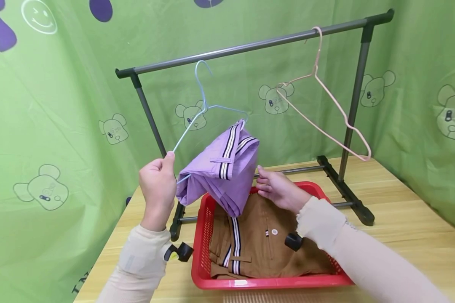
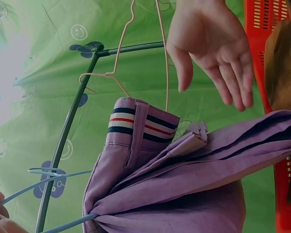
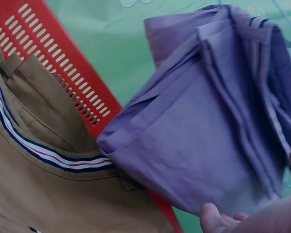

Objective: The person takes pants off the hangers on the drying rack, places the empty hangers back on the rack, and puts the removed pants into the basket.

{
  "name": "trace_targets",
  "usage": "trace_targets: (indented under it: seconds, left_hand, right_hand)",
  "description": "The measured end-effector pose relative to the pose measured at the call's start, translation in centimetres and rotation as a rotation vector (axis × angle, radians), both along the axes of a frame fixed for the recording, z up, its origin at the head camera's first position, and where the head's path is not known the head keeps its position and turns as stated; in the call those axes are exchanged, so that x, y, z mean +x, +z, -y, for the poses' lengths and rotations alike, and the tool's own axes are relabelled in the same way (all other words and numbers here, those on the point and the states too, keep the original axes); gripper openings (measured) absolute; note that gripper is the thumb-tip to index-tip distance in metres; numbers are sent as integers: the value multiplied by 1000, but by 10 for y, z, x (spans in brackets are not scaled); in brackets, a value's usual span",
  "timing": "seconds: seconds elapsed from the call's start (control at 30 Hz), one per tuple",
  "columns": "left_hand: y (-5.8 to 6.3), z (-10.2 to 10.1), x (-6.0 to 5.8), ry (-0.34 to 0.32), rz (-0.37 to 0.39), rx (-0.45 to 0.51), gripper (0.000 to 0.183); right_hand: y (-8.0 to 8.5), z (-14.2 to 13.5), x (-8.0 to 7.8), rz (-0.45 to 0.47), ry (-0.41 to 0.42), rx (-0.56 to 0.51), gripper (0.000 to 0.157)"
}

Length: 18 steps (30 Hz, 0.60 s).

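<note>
In the head view my left hand [image 1: 158, 185] grips one side of a light blue hanger [image 1: 202, 90], its hook up just in front of the rack's bar. Purple trousers [image 1: 220, 168] hang folded over the hanger's lower bar, with a striped waistband facing up. The left wrist view shows the blue hanger [image 2: 70, 223] running into the purple folds [image 2: 174, 194]. My right hand [image 1: 278, 189] is beside the trousers' right edge, fingers extended and holding nothing. Seen from the right wrist, the purple cloth [image 3: 184, 150] lies close to the fingertips; whether they touch cannot be told.
A red basket [image 1: 202, 269] on the wooden table [image 1: 409, 202] holds brown trousers [image 1: 280, 252] with a striped waistband. Behind it stands a grey metal rack [image 1: 246, 47], with a pink hanger [image 1: 343, 109] hooked at its right. Green printed cloth [image 1: 79, 176] surrounds the table.
</note>
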<state>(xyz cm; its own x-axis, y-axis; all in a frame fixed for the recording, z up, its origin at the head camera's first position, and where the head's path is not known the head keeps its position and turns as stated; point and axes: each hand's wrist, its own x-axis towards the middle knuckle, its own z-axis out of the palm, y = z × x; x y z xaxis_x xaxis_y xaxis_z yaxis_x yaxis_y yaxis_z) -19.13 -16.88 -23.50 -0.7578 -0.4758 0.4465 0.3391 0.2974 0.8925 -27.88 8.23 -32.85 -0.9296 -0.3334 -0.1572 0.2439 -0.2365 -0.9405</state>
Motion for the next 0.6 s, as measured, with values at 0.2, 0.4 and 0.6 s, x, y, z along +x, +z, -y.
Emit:
trace_targets:
  seconds: [0.2, 0.4, 0.6]
  left_hand:
    - [-1, -1, 3, -6, 7, 6, 48]
    - [-1, -2, 5, -10, -7, 6, 48]
    - [2, -2, 5, -5, -21, -3, 47]
  right_hand:
    - [-9, 14, -7, 128, -44, -45, 90]
    - [-13, 25, -11, 217, -66, -135, 98]
    - [-11, 34, -15, 210, -85, -134, 95]
